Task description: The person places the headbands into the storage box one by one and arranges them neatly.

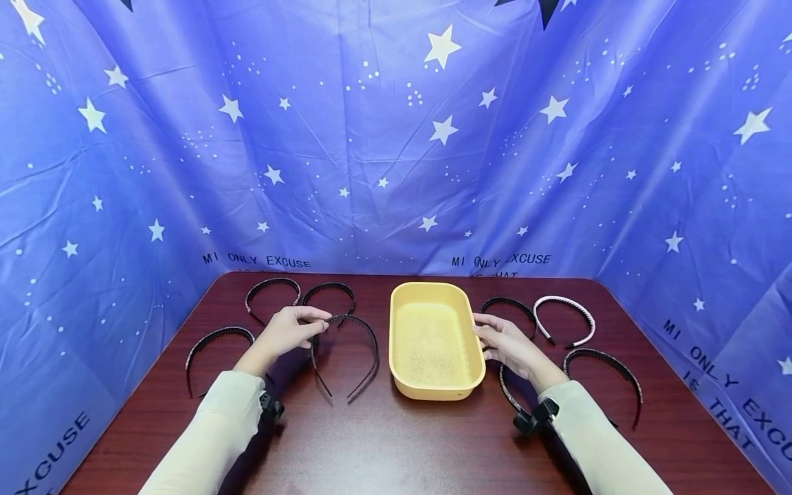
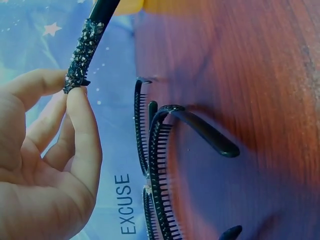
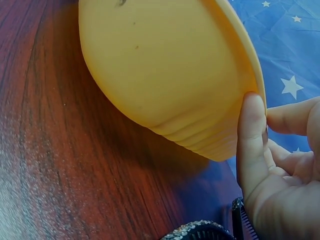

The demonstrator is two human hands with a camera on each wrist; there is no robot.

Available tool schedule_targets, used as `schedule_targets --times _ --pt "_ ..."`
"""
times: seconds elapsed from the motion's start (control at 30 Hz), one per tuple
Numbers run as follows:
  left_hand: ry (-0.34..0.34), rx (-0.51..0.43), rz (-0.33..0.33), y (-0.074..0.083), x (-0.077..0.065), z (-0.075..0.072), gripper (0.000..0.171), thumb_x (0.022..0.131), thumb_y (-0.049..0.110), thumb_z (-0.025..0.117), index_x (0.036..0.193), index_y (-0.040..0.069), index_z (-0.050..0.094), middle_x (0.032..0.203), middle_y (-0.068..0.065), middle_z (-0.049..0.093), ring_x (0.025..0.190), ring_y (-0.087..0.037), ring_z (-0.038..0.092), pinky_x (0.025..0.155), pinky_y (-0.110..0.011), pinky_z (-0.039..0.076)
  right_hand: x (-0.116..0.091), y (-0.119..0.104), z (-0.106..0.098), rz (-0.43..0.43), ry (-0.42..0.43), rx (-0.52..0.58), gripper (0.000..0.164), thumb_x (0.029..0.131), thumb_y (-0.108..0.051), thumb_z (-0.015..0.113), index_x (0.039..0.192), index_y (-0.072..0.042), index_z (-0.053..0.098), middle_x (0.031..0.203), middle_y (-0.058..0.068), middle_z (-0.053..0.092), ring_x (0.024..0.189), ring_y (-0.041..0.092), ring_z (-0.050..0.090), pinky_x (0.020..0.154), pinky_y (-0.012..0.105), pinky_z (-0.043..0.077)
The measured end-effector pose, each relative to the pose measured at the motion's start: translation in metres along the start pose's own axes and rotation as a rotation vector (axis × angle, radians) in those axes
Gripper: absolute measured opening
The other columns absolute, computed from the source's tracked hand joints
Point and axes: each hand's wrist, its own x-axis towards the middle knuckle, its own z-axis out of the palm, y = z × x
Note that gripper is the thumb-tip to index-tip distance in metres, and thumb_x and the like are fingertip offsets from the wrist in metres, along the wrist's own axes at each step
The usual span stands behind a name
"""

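Note:
My left hand (image 1: 281,338) pinches the top of a black headband (image 1: 373,340) between thumb and fingertips, with its two ends pointing down over the table. In the left wrist view, dark glittery stones cover the band (image 2: 82,55) where the fingertips meet. To its right stands a yellow plastic tub (image 1: 433,394), rectangular with rounded corners, holding nothing visible. My right hand (image 1: 507,345) grips the tub's right side. The right wrist view has the thumb (image 3: 251,125) against the tub wall (image 3: 165,75) and the index finger at its edge.
Behind and beside my left hand lie black headbands (image 1: 272,282), (image 1: 330,286), (image 1: 216,333). On the right are a white headband (image 1: 566,301) and several dark ones (image 1: 609,357), one partly under my right wrist. A starry blue curtain (image 1: 383,137) surrounds the dark red table (image 1: 346,447).

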Motion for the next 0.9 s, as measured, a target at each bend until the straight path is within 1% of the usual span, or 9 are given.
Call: schedule_targets --times 0.13,0.23,0.4,0.53,0.63,0.7,0.83,0.9 --pt "-0.007 -0.039 -0.007 -0.001 -0.001 -0.004 0.026 0.095 0.013 0.068 0.119 0.003 0.072 0.107 -0.02 0.071 0.098 -0.036 0.066 0.065 -0.033 0.061 0.001 0.001 0.0 0.003 0.004 0.007 0.057 0.105 -0.01 0.049 0.152 0.01 0.024 0.099 0.009 0.064 0.079 0.013 0.061 0.064 0.026 0.056" --pt "-0.002 -0.066 -0.018 -0.001 -0.001 -0.008 0.028 0.096 0.015 0.067 0.121 0.003 0.071 0.111 -0.019 0.07 0.103 -0.037 0.065 0.067 -0.034 0.062 0.002 0.001 0.001 0.002 0.004 0.013 0.057 0.105 -0.01 0.049 0.152 0.01 0.024 0.1 0.008 0.065 0.08 0.013 0.062 0.064 0.026 0.056" --pt "0.002 -0.109 -0.035 0.002 0.001 -0.01 0.032 0.097 0.018 0.067 0.125 0.002 0.068 0.115 -0.019 0.068 0.102 -0.041 0.063 0.071 -0.035 0.061 0.002 0.002 0.001 0.006 0.012 0.02 0.057 0.105 -0.009 0.049 0.152 0.01 0.023 0.098 0.006 0.065 0.079 0.012 0.061 0.064 0.025 0.056" --pt "0.006 -0.142 -0.045 0.005 0.005 -0.01 0.032 0.097 0.017 0.067 0.125 0.001 0.068 0.112 -0.017 0.069 0.101 -0.041 0.063 0.071 -0.034 0.061 0.001 0.002 0.0 0.008 0.013 0.023 0.057 0.104 -0.009 0.049 0.152 0.01 0.024 0.098 0.006 0.066 0.079 0.012 0.062 0.064 0.025 0.056" --pt "0.007 -0.172 -0.042 0.007 0.007 -0.011 0.032 0.097 0.016 0.068 0.125 0.0 0.068 0.106 -0.011 0.07 0.099 -0.037 0.062 0.071 -0.035 0.061 0.002 0.003 0.0 0.01 0.013 0.024 0.057 0.104 -0.009 0.049 0.152 0.01 0.024 0.098 0.006 0.067 0.079 0.012 0.062 0.064 0.026 0.056" --pt "-0.001 -0.188 -0.033 0.008 0.008 -0.012 0.034 0.097 0.016 0.068 0.126 -0.001 0.066 0.106 -0.009 0.07 0.097 -0.033 0.062 0.071 -0.034 0.061 0.002 0.003 0.0 0.009 0.015 0.023 0.056 0.104 -0.009 0.049 0.152 0.01 0.024 0.098 0.006 0.067 0.078 0.012 0.062 0.064 0.025 0.056" --pt "-0.01 -0.209 -0.036 0.011 0.013 -0.012 0.037 0.096 0.016 0.068 0.128 -0.002 0.065 0.111 -0.013 0.069 0.092 -0.022 0.062 0.071 -0.033 0.061 0.001 0.002 0.0 0.004 0.011 0.021 0.058 0.104 -0.01 0.05 0.152 0.01 0.024 0.099 0.007 0.067 0.079 0.012 0.062 0.064 0.026 0.056" --pt "-0.009 -0.212 -0.049 0.013 0.017 -0.01 0.037 0.096 0.018 0.068 0.128 -0.001 0.066 0.114 -0.015 0.068 0.09 -0.019 0.062 0.072 -0.033 0.061 0.001 0.001 0.0 0.007 0.013 0.02 0.058 0.104 -0.01 0.05 0.151 0.01 0.024 0.1 0.007 0.067 0.079 0.012 0.063 0.065 0.026 0.056"
